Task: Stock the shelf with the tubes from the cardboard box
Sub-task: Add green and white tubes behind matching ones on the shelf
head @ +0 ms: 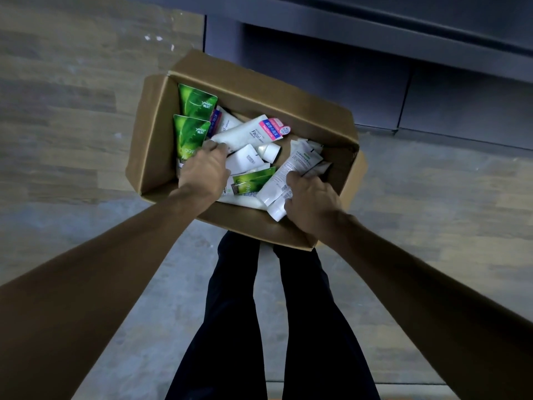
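An open cardboard box (153, 140) stands on the floor below me, holding several tubes. Two green tubes (196, 102) lean against its left wall. A white tube with a pink label (253, 132) lies across the middle. My left hand (204, 168) reaches into the box's left side, its fingers curled round the lower end of that white tube. My right hand (311, 200) is at the box's right side and grips a bundle of long white tubes (291, 171).
The dark base of a shelf unit (375, 67) runs along the back, just behind the box. Wood-pattern floor (57, 111) lies to the left and right. My legs in dark trousers (259, 313) stand right in front of the box.
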`<state>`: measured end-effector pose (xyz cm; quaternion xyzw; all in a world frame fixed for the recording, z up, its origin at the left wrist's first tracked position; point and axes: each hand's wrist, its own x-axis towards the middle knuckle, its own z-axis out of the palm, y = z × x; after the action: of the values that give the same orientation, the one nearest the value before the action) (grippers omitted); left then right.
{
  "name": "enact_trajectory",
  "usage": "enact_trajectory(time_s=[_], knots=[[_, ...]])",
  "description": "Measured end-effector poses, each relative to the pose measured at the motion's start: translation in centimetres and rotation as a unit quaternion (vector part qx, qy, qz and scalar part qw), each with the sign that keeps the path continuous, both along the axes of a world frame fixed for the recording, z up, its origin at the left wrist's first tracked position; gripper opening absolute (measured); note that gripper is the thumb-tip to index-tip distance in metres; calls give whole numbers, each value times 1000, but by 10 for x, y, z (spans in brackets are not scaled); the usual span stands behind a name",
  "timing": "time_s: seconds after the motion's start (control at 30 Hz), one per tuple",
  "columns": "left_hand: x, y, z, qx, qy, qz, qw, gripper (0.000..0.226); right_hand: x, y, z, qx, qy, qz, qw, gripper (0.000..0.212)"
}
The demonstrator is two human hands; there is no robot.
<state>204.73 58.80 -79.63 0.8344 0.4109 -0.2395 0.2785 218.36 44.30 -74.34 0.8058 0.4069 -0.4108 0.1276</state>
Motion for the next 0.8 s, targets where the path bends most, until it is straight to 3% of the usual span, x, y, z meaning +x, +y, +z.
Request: enact_trajectory(time_s=[0.17,0.37,0.47,0.6,0.8], knots=[[-2,5,3,-24,-17,9,1000,28,-14,-2,-7,-22,3,-69,997,65],[-8,11,-1,-69,-27,23,997,32,-13,-2,-12,31,-24,-155,987,50],[-11,13,-5,-98,-25,4,995,38,-18,-6,-9,49,11,-287,957,41],[-11,16,-7,-111,-26,-1,993,34,-29,-8,-8,57,37,-459,886,35],[-21,16,0,-137,-8,-49,989,22,-25,0,-26,-4,59,-521,852,42]])
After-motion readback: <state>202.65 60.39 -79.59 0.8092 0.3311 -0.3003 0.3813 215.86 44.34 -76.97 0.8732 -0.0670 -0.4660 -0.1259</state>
